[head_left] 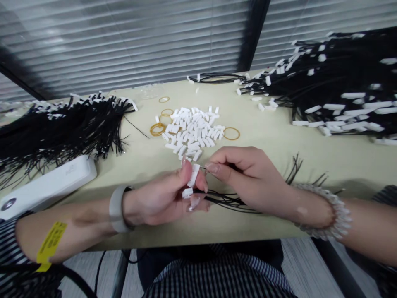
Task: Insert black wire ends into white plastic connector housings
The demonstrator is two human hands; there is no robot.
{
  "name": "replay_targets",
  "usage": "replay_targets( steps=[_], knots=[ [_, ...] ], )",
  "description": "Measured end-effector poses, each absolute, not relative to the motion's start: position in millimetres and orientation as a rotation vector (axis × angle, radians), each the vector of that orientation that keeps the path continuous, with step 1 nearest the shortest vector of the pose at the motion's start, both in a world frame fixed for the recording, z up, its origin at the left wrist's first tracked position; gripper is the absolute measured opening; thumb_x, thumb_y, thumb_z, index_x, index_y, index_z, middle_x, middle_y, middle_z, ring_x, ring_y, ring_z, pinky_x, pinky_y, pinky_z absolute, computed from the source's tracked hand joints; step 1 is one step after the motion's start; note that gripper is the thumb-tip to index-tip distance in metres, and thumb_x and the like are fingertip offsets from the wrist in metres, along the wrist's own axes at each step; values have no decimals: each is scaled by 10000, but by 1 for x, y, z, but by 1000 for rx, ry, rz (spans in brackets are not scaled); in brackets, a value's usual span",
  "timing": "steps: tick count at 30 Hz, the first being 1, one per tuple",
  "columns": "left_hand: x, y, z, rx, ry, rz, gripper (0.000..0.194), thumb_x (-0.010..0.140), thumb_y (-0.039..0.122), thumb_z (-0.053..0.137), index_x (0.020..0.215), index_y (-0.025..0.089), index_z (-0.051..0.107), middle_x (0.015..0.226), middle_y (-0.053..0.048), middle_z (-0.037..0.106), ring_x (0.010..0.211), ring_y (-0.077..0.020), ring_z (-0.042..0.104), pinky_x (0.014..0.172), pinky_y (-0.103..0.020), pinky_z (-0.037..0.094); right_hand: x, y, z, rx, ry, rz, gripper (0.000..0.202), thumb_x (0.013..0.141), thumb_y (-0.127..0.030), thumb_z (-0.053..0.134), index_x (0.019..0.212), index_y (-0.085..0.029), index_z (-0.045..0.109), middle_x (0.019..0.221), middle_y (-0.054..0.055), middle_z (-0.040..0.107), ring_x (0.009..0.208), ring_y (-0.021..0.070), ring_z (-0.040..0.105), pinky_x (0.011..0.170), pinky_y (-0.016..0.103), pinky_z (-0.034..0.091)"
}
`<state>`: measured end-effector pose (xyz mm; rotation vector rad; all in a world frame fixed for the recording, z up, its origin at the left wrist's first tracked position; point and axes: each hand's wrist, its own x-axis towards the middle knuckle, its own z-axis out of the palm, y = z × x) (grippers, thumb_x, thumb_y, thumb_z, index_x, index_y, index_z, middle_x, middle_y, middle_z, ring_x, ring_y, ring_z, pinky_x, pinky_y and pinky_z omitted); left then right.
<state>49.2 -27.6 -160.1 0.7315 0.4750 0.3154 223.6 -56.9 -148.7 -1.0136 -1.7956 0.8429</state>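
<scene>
My left hand [164,198] pinches a small white plastic connector [194,174] between thumb and fingers, with a second white connector [187,192] lower in the same hand. My right hand [245,176] pinches the metal tip of a thin black wire [228,202] and holds it right at the connector's end. A loose bunch of black wires lies on the table under both hands. A pile of white connectors [194,130] sits just beyond my hands.
Several yellow rubber bands [157,129] lie around the pile. A big heap of black wires with connectors [338,82] fills the right back, another heap [58,126] the left. A white box [46,186] lies at the left. The beige table [139,161] faces window blinds.
</scene>
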Motion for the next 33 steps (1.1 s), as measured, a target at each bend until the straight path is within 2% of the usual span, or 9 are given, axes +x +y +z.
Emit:
replay_targets(
  steps=[7,18,25,30,33],
  knots=[
    [52,-29,-160,786,497,324,421,746,580,529,646,172,551,469,63,421,454,-70,346,711,-266,431,222,-57,-151,-987,-1814,748,179,852,-152,483,703,-155,581,635,-35,594,568,51,490,533,180,373],
    [53,-28,-159,806,496,291,398,681,553,628,614,164,579,455,68,455,436,-62,375,682,-258,422,216,-55,-157,-991,-1794,604,170,803,-80,501,650,-133,551,581,-35,530,553,48,459,533,172,362],
    [53,-28,-164,749,494,340,413,733,569,563,652,164,548,473,54,433,485,-82,400,692,-274,418,221,-50,-149,-1008,-1816,740,158,835,-171,516,702,-151,599,638,-23,614,592,67,529,563,187,409],
    [54,-28,-162,655,540,383,392,760,549,544,688,165,508,499,67,408,498,-65,427,640,-233,420,242,-41,-138,-1135,-1928,454,104,805,-217,582,731,-192,650,691,-15,644,626,92,554,579,215,411],
    [55,-31,-157,684,605,456,359,798,515,523,722,164,505,523,61,449,481,-54,446,601,-211,417,251,-37,-135,-1206,-1965,326,90,798,-216,586,742,-202,655,728,-15,661,630,97,564,570,219,411]
  ],
)
